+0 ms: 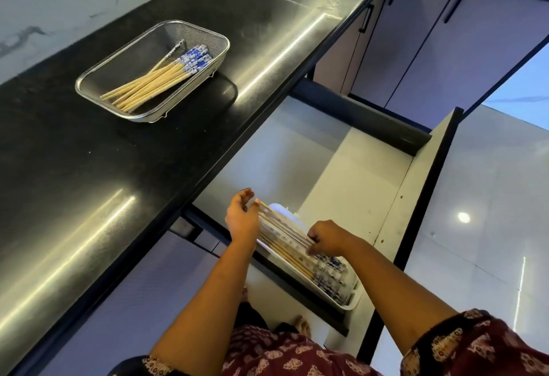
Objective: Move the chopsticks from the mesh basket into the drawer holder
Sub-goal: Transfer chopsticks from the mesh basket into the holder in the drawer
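Note:
A steel mesh basket point(98, 78) sits on the black counter and holds several wooden chopsticks point(154, 81) with blue-and-white ends. Lower down, a white holder point(352, 301) lies in the open drawer with several more chopsticks point(289, 252) laid in it. My left hand point(242, 216) rests at the far tips of those chopsticks, fingers loosely spread. My right hand point(325, 237) presses on the middle of the bundle, fingers curled over the sticks.
The black counter point(74, 182) runs along the left. The white drawer point(356, 167) stands pulled out, its front panel point(421, 197) on the right. Lilac cabinet doors point(416, 34) with black handles lie beyond. Glossy floor tiles point(490, 212) are at right.

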{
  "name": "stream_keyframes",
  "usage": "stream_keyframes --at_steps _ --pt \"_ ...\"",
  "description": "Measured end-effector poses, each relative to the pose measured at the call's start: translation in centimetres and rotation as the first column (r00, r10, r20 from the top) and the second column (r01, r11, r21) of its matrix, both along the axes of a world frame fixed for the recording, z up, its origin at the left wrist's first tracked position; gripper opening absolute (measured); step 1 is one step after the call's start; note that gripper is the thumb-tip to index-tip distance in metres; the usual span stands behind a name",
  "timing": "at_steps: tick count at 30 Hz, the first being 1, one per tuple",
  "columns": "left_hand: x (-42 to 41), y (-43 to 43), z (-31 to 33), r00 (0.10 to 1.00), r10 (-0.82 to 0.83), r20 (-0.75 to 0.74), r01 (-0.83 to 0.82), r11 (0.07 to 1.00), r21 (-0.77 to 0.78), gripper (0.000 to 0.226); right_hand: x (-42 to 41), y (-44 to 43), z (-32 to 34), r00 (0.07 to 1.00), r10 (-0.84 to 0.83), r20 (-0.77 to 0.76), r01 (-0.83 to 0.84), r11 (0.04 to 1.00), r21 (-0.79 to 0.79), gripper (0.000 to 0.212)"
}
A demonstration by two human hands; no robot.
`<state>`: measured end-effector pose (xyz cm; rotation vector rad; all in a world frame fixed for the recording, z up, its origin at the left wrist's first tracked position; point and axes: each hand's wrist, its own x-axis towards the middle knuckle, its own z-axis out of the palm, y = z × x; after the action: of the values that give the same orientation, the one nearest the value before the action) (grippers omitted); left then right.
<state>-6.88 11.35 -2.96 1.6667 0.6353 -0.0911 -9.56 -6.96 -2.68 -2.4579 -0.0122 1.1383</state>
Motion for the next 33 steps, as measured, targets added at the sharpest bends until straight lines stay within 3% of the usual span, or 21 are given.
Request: stream_keyframes --at_steps 5,12,27,33 --pt "-0.3 1.0 -1.0 0.959 -0.26 -0.115 0.278 0.942 0.189 0.035 -1.3 1.1 -1.1 0.997 0.075 0.026 -0.068 0.979 -0.192 0.03" --pt "-1.4 1.9 -2.1 0.898 -0.397 -0.189 0.439 0.84 0.321 0.035 -2.6 1.4 -2.1 0.996 0.04 0.085 -0.014 0.957 -0.288 0.031" --pt "-1.6 1.7 -2.3 0.881 -0.446 -0.16 0.473 0.814 0.337 0.038 -2.9 2.9 -2.8 0.966 0.146 0.214 -0.052 0.919 -0.392 0.028" --pt "-2.0 1.7 -2.3 0.887 -0.442 -0.135 0.461 0.834 0.303 0.043 -3.4 3.1 -3.3 0.961 0.221 0.165 -0.125 0.881 -0.455 0.027"
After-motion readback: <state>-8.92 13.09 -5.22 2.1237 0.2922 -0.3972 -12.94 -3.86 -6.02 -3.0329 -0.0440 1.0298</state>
